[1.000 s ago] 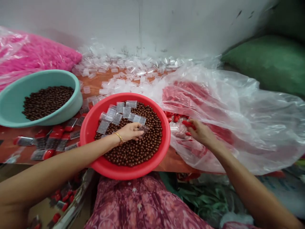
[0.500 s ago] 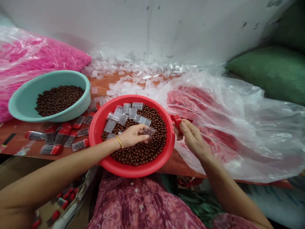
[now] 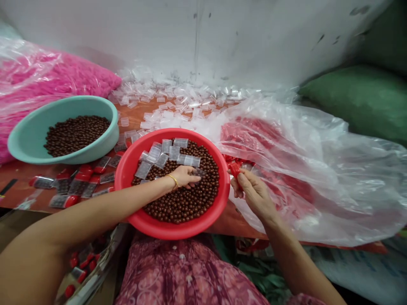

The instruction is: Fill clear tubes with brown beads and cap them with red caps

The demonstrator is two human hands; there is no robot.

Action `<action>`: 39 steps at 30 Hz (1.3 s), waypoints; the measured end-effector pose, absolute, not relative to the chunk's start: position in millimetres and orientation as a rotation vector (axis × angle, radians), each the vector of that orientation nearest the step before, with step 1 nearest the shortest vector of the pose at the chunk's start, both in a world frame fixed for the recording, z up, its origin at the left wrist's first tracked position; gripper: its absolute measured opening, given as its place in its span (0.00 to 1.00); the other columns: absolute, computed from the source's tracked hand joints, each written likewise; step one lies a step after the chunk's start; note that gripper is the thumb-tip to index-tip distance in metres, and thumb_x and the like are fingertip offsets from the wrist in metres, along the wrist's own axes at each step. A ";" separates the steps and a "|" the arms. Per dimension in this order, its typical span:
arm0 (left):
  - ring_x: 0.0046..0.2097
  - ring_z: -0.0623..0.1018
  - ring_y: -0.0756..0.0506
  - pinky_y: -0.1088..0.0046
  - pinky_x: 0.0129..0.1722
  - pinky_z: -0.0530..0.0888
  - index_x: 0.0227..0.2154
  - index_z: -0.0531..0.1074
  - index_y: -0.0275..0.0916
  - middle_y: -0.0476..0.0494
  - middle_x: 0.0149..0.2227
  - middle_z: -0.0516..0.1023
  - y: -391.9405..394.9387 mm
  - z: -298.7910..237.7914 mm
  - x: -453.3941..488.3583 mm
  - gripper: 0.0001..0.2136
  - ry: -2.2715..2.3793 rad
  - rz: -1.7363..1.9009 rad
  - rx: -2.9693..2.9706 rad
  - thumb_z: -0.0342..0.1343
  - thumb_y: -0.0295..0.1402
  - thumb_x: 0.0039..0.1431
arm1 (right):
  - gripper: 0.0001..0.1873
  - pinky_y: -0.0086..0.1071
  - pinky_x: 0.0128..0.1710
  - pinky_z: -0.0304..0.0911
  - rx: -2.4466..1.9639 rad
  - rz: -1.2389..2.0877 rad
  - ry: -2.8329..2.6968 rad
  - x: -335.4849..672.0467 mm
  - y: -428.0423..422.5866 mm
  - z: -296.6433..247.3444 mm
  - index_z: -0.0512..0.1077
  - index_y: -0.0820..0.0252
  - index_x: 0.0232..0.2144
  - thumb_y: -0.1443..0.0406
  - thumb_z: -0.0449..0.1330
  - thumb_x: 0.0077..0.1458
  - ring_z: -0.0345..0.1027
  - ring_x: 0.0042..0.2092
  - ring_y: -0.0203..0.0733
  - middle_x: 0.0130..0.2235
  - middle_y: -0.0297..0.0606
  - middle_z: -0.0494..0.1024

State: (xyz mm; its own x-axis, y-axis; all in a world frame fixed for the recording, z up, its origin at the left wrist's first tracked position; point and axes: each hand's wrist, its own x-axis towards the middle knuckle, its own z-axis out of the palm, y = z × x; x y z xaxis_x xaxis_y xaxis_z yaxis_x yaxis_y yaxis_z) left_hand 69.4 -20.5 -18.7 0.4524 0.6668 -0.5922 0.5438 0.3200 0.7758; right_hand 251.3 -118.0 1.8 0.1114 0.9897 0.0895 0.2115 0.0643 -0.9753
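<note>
A red basin [image 3: 127,169] full of small brown balls [image 3: 187,203] sits at the table's near edge, with several clear plastic boxes [image 3: 165,153] lying on the balls. My left hand [image 3: 184,176] rests inside the basin, fingers pinched on a small clear box [image 3: 199,172] pressed into the balls. My right hand [image 3: 252,192] hovers just right of the basin's rim, fingers closed on a small red cap [image 3: 235,168]. Behind it lies a big clear plastic bag [image 3: 318,161] holding red caps.
A teal basin [image 3: 28,140] with more brown balls stands at the left. Filled boxes with red caps [image 3: 76,182] lie between the basins. Loose clear boxes [image 3: 178,99] are heaped along the wall. A pink-filled bag [image 3: 47,76] is far left, a green sack [image 3: 359,97] far right.
My right hand drew out of the plastic bag with a red cap and came to the red basin's rim. My left hand pushed the clear box deeper into the balls.
</note>
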 end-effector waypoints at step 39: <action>0.25 0.72 0.53 0.76 0.28 0.70 0.31 0.64 0.34 0.51 0.24 0.72 -30.0 4.3 27.1 0.19 0.390 0.392 1.150 0.64 0.43 0.45 | 0.15 0.25 0.22 0.56 -1.071 1.205 -1.609 211.1 -63.2 15.3 0.69 0.59 0.32 0.60 0.66 0.43 0.59 0.24 0.30 0.25 0.30 0.68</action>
